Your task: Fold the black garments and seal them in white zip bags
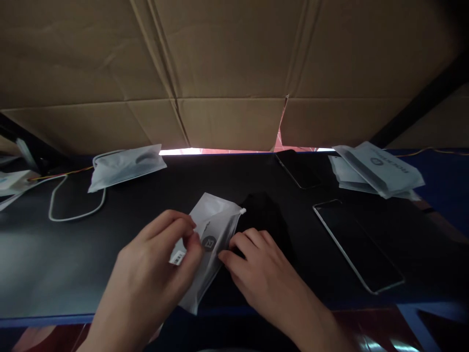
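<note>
The left hand (157, 259) comes up from the bottom of the picture, a bit left of the middle. Its back is toward us, the wrist is low, and the fingers point up and to the right. The thumb and first finger curl close together over a clear bag (217, 227), but I can't tell if they pinch it. The right hand (262, 274) reaches in from the lower right with its wrist leaning left. Its fingers are bent, and the thumb and first finger touch the bag's right edge. I can't tell if they grip it.

The bag lies tilted on the black table (54, 259), in the lower middle of the picture, between the hands. It has a dark round mark and a white zip pull (242, 211) at its top right corner.

A big phone (361, 247) lies at the lower right. Farther back are a small dark phone (297, 168), a pile of bags (384, 168) at the right, and another bag (128, 167) at the left, by a white cord (60, 220). Brown cardboard (234, 63) fills the top.
</note>
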A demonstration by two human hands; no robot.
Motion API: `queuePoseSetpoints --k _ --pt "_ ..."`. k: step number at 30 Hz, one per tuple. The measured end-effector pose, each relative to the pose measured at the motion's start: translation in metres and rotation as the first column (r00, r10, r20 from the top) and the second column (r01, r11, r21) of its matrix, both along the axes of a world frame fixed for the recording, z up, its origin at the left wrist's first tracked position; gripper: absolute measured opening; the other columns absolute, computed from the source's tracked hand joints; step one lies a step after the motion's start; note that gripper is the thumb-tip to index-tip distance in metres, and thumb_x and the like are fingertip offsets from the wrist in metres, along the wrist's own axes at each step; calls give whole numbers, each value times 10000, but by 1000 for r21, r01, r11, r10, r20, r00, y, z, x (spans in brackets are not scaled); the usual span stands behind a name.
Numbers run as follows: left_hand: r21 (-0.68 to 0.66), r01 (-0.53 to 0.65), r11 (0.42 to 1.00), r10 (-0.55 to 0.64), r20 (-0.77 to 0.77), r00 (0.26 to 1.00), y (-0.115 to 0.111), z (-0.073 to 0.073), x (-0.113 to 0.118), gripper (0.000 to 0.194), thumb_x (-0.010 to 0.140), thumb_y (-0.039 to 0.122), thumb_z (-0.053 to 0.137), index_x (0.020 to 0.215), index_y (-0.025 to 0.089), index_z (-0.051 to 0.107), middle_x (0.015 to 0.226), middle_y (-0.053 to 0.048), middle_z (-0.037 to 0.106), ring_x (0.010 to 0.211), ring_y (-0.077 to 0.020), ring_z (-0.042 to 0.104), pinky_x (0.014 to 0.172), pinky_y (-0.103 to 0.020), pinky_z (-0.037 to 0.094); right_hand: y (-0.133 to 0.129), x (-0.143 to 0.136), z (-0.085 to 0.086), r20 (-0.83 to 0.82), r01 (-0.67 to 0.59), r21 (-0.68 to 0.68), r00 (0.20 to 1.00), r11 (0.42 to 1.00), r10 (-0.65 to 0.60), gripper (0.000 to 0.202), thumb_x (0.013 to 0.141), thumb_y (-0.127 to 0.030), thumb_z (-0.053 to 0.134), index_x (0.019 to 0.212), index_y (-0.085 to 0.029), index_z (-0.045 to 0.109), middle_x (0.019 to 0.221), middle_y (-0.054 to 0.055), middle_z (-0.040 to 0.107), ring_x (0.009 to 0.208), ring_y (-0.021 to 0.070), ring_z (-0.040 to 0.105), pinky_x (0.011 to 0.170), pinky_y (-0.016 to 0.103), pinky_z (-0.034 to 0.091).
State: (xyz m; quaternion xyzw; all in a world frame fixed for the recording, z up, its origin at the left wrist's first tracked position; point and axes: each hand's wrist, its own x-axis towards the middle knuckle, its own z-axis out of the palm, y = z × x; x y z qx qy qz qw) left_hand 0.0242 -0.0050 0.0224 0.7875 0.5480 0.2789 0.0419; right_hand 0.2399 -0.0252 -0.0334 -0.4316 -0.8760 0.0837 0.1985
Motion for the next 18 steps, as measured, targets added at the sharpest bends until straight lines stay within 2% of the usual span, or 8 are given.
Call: queuePoseSetpoints --k 2,4,8,10,12,13,15,18 --pt "68 -94 993 94 12 996 1 3 -4 206 1054 288 558 873 237 643 1068 -8 716 817 -148 714 597 -262 508 -1 4 3 19 -12 -60 1000 998 13 238 1009 -57 678 1143 -243 746 1113 5 735 1017 212 660 943 433 577" --pt "99 -109 989 110 -10 994 3 4 -5 199 1058 300 558 891 240 647 1076 -7 714 845 -160 713 635 -282 513 -2 10 10 6 -34 -117 999 993 34 284 1019 -62 663 1201 -260 751 1151 8 749 1069 217 677 972 440 589" --pt "30 25 999 -22 -103 994 8 -2 -1 217 1061 278 517 888 227 636 1027 -29 702 817 -184 699 727 -343 524 -3 32 24 -40 -83 -185 996 979 77 468 1058 -165 681 1498 -322 649 1424 8 739 1331 236 663 1122 451 595" --pt "-27 81 996 -83 -99 992 10 -8 2 215 1055 269 505 893 224 640 997 -31 695 784 -182 686 713 -348 523 -2 46 24 -3 -75 -176 997 982 76 662 999 -285 803 1610 -330 552 1611 10 641 1539 306 534 1209 526 562" --pt "-99 128 987 -137 -81 987 12 -14 3 222 1053 285 503 897 226 650 986 -29 689 759 -178 676 671 -343 514 -1 58 19 48 -60 -156 997 986 68 872 908 -353 903 1669 -314 480 1703 21 545 1636 364 407 1227 598 547" --pt "-128 136 982 -146 -72 987 13 -17 3 228 1054 297 503 896 227 653 985 -29 686 750 -177 669 655 -341 508 -1 62 14 65 -63 -146 995 987 73 903 884 -331 921 1670 -302 479 1711 27 531 1641 372 397 1218 608 556" --pt "-159 127 979 -138 -59 989 16 -22 3 240 1057 314 502 892 229 654 991 -32 682 763 -185 664 658 -346 503 1 66 4 82 -73 -101 993 992 81 811 893 -185 872 1626 -268 536 1688 35 560 1608 359 458 1200 591 577" --pt "-194 118 974 -126 -30 992 18 -27 6 248 1055 315 496 901 227 671 989 -40 678 802 -204 659 710 -374 508 2 67 -8 57 -49 53 997 997 46 637 914 25 653 1505 -213 641 1563 44 689 1492 342 610 1114 563 642"
